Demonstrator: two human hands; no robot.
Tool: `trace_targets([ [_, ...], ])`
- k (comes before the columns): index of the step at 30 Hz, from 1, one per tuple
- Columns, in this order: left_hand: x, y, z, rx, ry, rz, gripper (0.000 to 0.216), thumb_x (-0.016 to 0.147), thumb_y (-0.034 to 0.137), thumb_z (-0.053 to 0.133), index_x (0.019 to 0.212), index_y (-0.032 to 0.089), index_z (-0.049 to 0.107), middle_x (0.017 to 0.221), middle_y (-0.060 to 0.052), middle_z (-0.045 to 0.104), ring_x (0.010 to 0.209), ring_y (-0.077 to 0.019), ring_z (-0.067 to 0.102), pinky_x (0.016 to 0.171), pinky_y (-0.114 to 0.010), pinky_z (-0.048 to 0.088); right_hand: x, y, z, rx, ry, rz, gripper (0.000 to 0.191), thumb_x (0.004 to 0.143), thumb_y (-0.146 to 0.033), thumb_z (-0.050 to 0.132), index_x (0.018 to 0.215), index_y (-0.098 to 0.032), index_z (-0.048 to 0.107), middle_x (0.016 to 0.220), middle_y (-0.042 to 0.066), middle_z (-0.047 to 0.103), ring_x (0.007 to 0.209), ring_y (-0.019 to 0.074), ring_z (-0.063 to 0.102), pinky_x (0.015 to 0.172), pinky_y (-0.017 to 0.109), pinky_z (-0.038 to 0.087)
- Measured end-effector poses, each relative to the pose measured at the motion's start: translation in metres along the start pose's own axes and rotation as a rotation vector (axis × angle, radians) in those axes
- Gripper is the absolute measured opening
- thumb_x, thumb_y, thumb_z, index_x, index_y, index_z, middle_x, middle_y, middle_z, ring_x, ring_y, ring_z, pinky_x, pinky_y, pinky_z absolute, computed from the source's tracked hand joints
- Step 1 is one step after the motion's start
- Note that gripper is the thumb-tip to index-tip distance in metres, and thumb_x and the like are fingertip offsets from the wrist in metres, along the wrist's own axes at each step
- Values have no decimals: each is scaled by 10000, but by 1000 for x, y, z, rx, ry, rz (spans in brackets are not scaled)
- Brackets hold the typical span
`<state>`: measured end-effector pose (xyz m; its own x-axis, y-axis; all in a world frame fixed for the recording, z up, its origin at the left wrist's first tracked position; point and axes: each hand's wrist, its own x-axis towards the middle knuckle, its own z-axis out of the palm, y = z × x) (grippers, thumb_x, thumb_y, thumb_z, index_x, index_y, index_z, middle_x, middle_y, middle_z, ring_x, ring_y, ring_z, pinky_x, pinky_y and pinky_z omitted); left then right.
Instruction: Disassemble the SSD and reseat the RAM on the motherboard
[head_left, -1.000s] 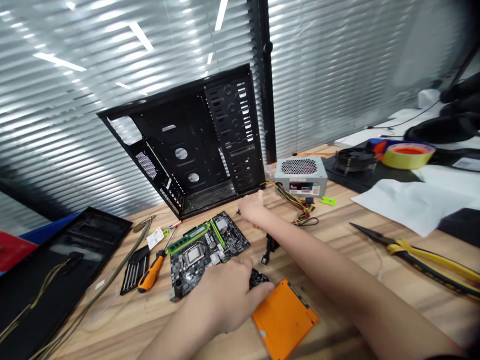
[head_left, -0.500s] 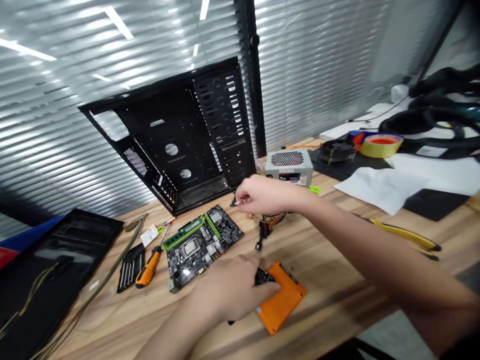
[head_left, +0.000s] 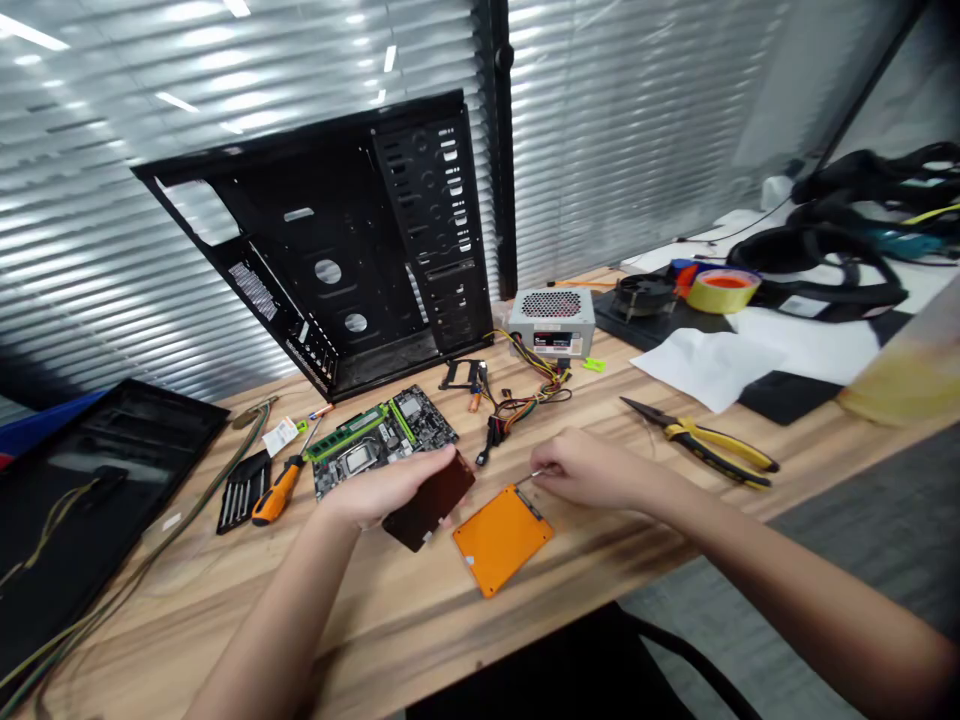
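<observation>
My left hand (head_left: 397,482) grips a dark, flat rectangular drive casing (head_left: 431,502), raised and tilted above the table. An orange 2.5-inch drive case (head_left: 501,540) lies flat on the wood just right of it. Beyond the orange case's far corner my right hand (head_left: 574,468) pinches a thin metal tool (head_left: 531,474). Its tip points left, close to that corner; I cannot tell whether it touches or what kind of tool it is. Behind my left hand lies a motherboard (head_left: 420,415) with a green memory stick (head_left: 349,432), its near part covered by the hand.
An open black computer case (head_left: 352,240) stands at the back. Beside it sit a power supply (head_left: 551,320) and its cables (head_left: 517,405). Pliers (head_left: 705,445) lie to the right. An orange-handled screwdriver (head_left: 277,492) and bit holder (head_left: 244,492) lie left, near a black panel (head_left: 97,500).
My right hand has come back from the cables to the orange case with the thin tool. My left hand has lifted the dark casing from beside the orange case. The view has shifted slightly.
</observation>
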<state>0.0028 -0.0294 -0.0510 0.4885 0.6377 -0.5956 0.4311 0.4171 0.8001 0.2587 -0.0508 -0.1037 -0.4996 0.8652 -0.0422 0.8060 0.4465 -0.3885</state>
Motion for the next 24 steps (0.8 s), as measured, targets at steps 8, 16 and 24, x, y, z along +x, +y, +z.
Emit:
trace_targets([
  [8, -7, -36, -2, -746, 128, 139, 564, 956, 472, 298, 1197, 50, 585, 923, -196, 724, 695, -285, 714, 575, -353, 554, 41, -8, -20, -105, -8, -106, 175, 839, -255, 565, 744, -179, 690, 724, 53, 669, 662, 166, 584, 553, 254, 290],
  [16, 9, -18, 12, -1005, 198, 272, 580, 959, 479, 275, 1139, 55, 629, 885, -171, 730, 686, -271, 706, 616, -388, 567, 52, -28, -3, 456, 238, -283, 617, 681, -502, 760, 1198, -223, 572, 980, 35, 673, 816, 178, 633, 715, 279, 486],
  [24, 26, -24, 34, -1152, 167, 262, 606, 945, 545, 275, 1064, 82, 648, 883, -158, 718, 730, -269, 689, 728, -441, 547, 43, -24, 19, 407, 228, -249, 1068, 508, -564, 848, 1391, -192, 378, 1129, 108, 651, 925, 264, 637, 829, 396, 480],
])
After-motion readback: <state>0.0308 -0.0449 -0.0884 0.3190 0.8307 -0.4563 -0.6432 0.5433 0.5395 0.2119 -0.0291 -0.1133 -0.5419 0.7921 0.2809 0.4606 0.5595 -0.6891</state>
